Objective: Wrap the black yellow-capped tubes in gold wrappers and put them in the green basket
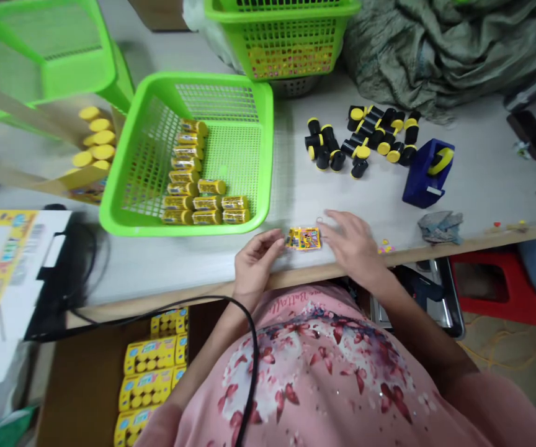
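Note:
Small, colourful yellow-and-purple printed labels lie overlapping at the table's front edge, between my two hands. At their left edge is my left hand, with its fingers curled and the thumb drawn in toward the index finger. What sits between those fingertips is too small to make out. My right hand is open on the other side, fingers stretched and apart, fingertips close to the labels' right edge. Beyond my left hand stands a green basket containing several yellow-capped, film-wrapped cylinders.
Black pieces with yellow ends lie scattered at the back right, beside a blue tape dispenser. A crumpled wrapper is near the front edge. Another green basket stands behind. A black cable hangs across my front.

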`<state>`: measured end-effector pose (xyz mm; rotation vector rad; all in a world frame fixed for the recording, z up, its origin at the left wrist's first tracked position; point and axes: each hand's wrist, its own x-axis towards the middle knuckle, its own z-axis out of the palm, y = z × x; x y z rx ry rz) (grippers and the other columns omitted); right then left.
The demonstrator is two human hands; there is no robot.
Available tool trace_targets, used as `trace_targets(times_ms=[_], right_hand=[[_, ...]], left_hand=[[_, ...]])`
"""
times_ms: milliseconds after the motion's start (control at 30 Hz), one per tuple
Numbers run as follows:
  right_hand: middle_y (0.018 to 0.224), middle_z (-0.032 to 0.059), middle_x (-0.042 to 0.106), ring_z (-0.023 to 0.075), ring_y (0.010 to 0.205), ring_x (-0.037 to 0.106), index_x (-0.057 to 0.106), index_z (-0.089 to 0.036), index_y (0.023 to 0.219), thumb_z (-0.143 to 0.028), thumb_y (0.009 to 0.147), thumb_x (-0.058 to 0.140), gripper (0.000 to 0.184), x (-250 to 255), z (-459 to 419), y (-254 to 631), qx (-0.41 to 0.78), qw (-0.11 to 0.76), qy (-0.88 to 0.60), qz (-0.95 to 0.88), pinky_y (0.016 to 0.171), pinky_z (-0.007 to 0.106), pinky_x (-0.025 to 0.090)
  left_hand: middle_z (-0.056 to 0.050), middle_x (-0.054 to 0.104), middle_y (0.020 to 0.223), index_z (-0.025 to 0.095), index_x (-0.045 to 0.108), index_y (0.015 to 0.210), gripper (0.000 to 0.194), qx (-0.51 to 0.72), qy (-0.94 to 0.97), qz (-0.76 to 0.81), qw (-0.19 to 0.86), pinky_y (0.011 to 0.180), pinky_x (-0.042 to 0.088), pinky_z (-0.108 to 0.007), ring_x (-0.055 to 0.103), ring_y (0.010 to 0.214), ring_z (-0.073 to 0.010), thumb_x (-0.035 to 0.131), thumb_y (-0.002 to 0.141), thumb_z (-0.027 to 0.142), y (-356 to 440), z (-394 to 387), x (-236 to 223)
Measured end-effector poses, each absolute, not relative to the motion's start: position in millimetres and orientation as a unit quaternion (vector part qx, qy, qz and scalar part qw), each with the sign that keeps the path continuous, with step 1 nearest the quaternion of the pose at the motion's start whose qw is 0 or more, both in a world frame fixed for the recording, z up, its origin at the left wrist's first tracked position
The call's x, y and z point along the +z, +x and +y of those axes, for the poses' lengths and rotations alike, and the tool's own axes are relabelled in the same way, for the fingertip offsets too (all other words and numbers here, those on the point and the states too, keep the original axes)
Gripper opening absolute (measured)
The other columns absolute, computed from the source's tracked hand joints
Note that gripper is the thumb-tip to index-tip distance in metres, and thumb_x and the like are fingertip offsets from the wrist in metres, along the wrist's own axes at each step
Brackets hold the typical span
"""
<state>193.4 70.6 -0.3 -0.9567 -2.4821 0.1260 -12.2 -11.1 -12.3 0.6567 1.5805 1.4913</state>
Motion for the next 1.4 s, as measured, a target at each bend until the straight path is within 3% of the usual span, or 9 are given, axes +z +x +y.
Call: trace_targets(times_ms=[133,300,467,567,700,867,1033,1233,1400], right_hand=[[0.123,0.0045,0.069,0.0237,0.112,0.056,0.072,-0.026,0.107,-0.015,0.094,0.055,0.024,-13.7,70.5,158.3,0.055,0.204,-0.299,-0.931,0.096,0.042,0.044],[0.114,0.0053,0.073,0.0229,0.106,0.059,0.073,-0.024,0.102,-0.016,0.094,0.056,0.021,-7.1,64.9,159.6,0.054,0.263,-0.284,-0.92,0.096,0.043,0.045],[0.115,0.0066,0.071,0.0203,0.105,0.063,0.069,-0.024,0.109,-0.019,0.094,0.057,0.02,6.1,66.1,156.6,0.117,0.324,-0.272,-0.898,0.094,0.039,0.051],[0.111,0.0076,0.07,0.0189,0.099,0.065,0.063,-0.022,0.113,-0.029,0.091,0.061,0.023,-0.3,101.8,166.6,0.196,0.391,-0.373,-0.818,0.089,0.036,0.055],[0.113,0.0073,0.063,0.0205,0.097,0.063,0.054,-0.023,0.114,-0.031,0.076,0.072,0.043,-19.2,175.9,190.5,0.234,0.435,-0.578,-0.65,0.08,0.038,0.057],[0.098,0.0055,0.064,0.022,0.095,0.064,0.053,-0.02,0.103,-0.024,0.066,0.074,0.042,-34.2,225.8,197.5,0.282,0.386,-0.618,-0.624,0.09,0.043,0.053],[0.091,0.0017,0.064,0.0176,0.087,0.066,0.054,-0.022,0.108,-0.033,0.074,0.069,0.038,-24.9,212.3,199.4,0.37,0.429,-0.569,-0.596,0.086,0.04,0.056],[0.111,0.0028,0.064,0.0158,0.089,0.068,0.059,-0.025,0.119,-0.042,0.076,0.076,0.049,15.9,147.5,202.6,0.632,0.271,-0.355,-0.634,0.086,0.038,0.06],[0.104,0.0049,0.069,0.0163,0.093,0.068,0.065,-0.019,0.109,-0.037,0.077,0.078,0.038,32.5,122.5,197.6,0.666,0.173,-0.271,-0.674,0.082,0.032,0.06]], left_hand=[[-0.005,0.073,0.089,0.018,0.076,0.093,0.024,0.519,0.401,0.665,0.357,0.076,0.052,-0.029,0.065,0.079,-0.0159,0.072,0.078,0.037,-11.6,-13.8,-12.7],[-0.007,0.07,0.09,0.02,0.077,0.091,0.024,0.444,0.514,0.692,0.245,0.086,0.05,-0.035,0.064,0.089,-0.0214,0.071,0.079,0.04,-11.3,-14.9,-10.1],[-0.005,0.074,0.083,0.02,0.077,0.081,0.023,0.519,0.413,0.626,0.411,0.077,0.053,-0.031,0.066,0.076,-0.0181,0.068,0.081,0.041,-5.7,-5.3,5.1],[-0.002,0.072,0.066,0.017,0.076,0.074,0.024,0.543,0.271,0.612,0.507,0.059,0.052,-0.027,0.061,0.053,-0.0135,0.077,0.071,0.041,-4.6,0.7,9.0],[-0.002,0.069,0.058,0.014,0.073,0.063,0.03,0.558,0.163,0.586,0.564,0.05,0.051,-0.023,0.062,0.049,-0.013,0.089,0.05,0.035,-5.4,6.1,7.0],[0.0,0.07,0.06,0.013,0.072,0.057,0.035,0.554,0.113,0.578,0.588,0.053,0.053,-0.022,0.061,0.049,-0.0098,0.094,0.034,0.028,-4.0,8.5,8.6],[0.0,0.072,0.063,0.015,0.074,0.061,0.032,0.563,0.113,0.56,0.596,0.064,0.056,-0.024,0.066,0.058,-0.0124,0.091,0.045,0.036,-5.7,3.9,9.3],[-0.002,0.073,0.062,0.015,0.074,0.062,0.027,0.537,0.173,0.56,0.606,0.064,0.054,-0.025,0.064,0.055,-0.0119,0.091,0.047,0.03,-8.8,-3.9,4.1],[-0.004,0.076,0.067,0.016,0.076,0.064,0.025,0.514,0.193,0.566,0.615,0.07,0.054,-0.029,0.067,0.06,-0.0151,0.091,0.047,0.026,-9.9,-6.5,0.0]])
